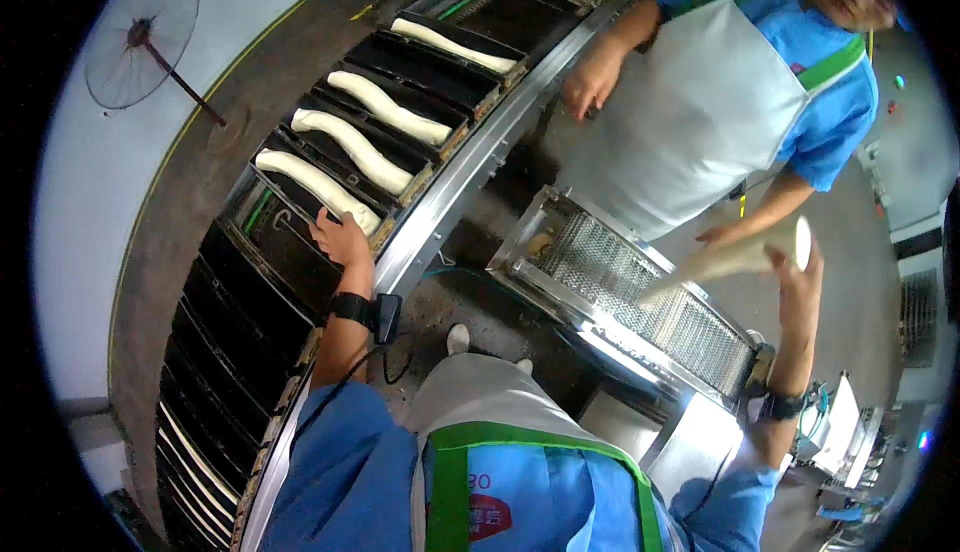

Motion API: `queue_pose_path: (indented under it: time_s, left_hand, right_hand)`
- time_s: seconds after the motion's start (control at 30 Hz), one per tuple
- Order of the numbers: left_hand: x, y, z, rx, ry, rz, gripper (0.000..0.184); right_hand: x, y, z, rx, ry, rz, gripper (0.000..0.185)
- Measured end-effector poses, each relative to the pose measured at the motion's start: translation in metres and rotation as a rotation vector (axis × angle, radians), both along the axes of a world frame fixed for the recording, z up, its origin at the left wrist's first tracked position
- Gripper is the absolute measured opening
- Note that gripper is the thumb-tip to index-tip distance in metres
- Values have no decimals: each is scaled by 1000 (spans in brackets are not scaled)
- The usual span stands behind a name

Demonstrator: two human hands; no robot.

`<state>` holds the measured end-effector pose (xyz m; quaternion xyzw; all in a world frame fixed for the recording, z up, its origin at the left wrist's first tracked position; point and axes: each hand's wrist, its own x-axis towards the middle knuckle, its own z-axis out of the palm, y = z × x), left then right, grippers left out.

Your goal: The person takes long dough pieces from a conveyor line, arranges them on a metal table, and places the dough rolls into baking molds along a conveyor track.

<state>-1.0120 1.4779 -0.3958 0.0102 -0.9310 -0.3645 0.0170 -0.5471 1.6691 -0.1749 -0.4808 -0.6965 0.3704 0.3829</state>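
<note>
Grasping one dough strip [740, 257], my right hand [799, 282] best pinches lightly; left hand [345, 242] by black pan [315, 159], grip unclear.

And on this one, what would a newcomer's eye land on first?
Probably the long, pale dough strip in the right hand, at the right, partly across the mesh belt in this view. Next, four dough strips in black trays at upper left, the left hand by the nearest one's lower end. The big round fan also stands out, far upper left.
</note>
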Motion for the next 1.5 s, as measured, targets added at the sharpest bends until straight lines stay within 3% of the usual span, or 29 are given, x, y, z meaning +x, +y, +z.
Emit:
queue_pose_path:
  time_s: [0.07,0.13,0.2,0.27,0.33,0.37,0.4,0.43,0.47,0.53,0.7,0.83,0.9,1.0,1.13,1.2,1.27,1.37,1.43,1.5]
  left_hand:
    - [-10,-3,-14,-1,54,-10,46]
    - [-13,0,-11,8,29,-3,46]
    - [-15,-4,-4,20,44,18,45]
    - [-14,0,-8,3,97,-9,45]
    - [-11,6,1,12,54,25,45]
    - [-10,6,-2,36,62,17,45]
    - [-7,-1,-5,53,68,4,46]
    - [-8,-3,-12,82,92,-2,47]
    - [-11,-4,-15,83,95,0,47]
    - [-10,-6,-19,101,144,-13,48]
    - [-8,-11,-21,120,178,-33,48]
    - [-7,-11,-29,149,207,-58,47]
    - [-4,-12,-25,182,195,-95,48]
    - [-4,-15,-30,276,196,-112,48]
    - [-5,-21,-32,225,229,-122,47]
    - [-8,-21,-37,263,266,-121,47]
    - [-8,-20,-36,230,230,-124,47]
    - [-9,-23,-36,274,263,-120,47]
    - [-9,-24,-40,324,285,-137,47]
    - [-9,-24,-35,163,268,-121,47]
  right_hand:
    - [-59,23,14,4,302,31,33]
    - [-120,48,26,-84,361,108,33]
    - [-176,80,12,-182,605,248,29]
    - [-244,101,-10,-198,678,349,26]
    - [-310,119,-56,-180,486,382,37]
    - [-334,122,-86,-48,314,471,44]
    - [-347,117,-111,-172,169,676,55]
    - [-350,113,-135,-51,-237,707,65]
    - [-357,121,-164,-351,-309,715,65]
    - [-349,124,-190,-229,-309,688,55]
    - [-290,118,-209,-501,-213,788,32]
    - [-273,118,-205,-430,-231,753,25]
    - [-287,119,-205,-103,-157,817,20]
    - [-344,120,-188,117,-156,802,16]
    - [-439,133,-202,506,-201,885,20]
    - [-472,143,-216,403,-453,904,33]
    - [-490,148,-233,464,-568,890,42]
    - [-495,137,-237,543,-942,864,58]
    - [-491,141,-224,446,-957,944,59]
    - [-481,152,-217,401,-827,1072,57]
